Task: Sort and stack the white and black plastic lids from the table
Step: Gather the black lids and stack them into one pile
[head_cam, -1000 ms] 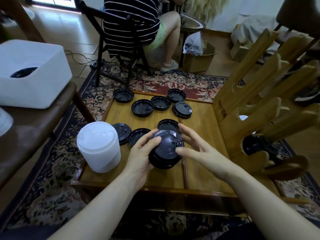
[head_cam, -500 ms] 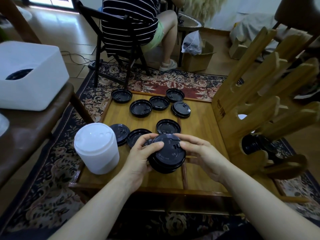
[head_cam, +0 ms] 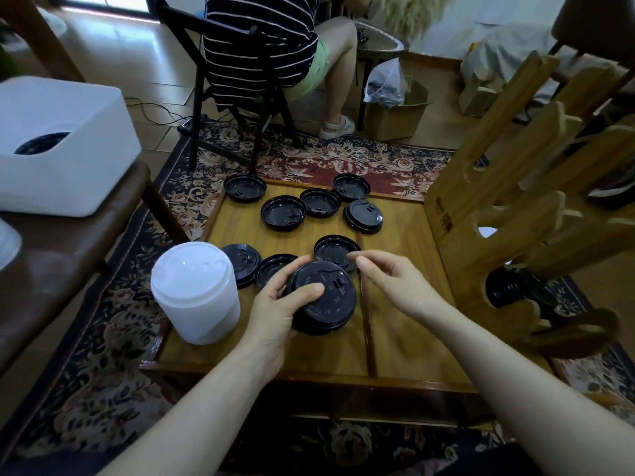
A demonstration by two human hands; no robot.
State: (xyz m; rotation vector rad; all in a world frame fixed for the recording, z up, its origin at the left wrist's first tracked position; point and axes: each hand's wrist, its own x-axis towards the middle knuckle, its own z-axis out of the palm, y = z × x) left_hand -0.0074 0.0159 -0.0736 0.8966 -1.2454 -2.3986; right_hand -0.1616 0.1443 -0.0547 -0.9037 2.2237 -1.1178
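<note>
My left hand (head_cam: 278,309) grips a stack of black lids (head_cam: 324,298) just above the low wooden table (head_cam: 412,338), thumb on top and fingers curled under its left side. To the stack's right hovers my right hand (head_cam: 388,280), loosely curled and holding nothing. A tall stack of white lids (head_cam: 196,292) stands at the table's left edge. Several loose black lids lie farther back, among them one (head_cam: 336,250) just behind the held stack, one (head_cam: 283,213) at mid-table and one (head_cam: 245,187) at the far left corner.
A wooden rack (head_cam: 515,207) stands on the table's right side with black lids (head_cam: 508,288) in a lower slot. A white bin (head_cam: 65,146) sits on a bench to the left. A person on a black chair (head_cam: 240,80) sits beyond the table on a patterned rug.
My right hand has let go of the black stack and drawn off to the right. My left hand still holds the stack, now tilted slightly.
</note>
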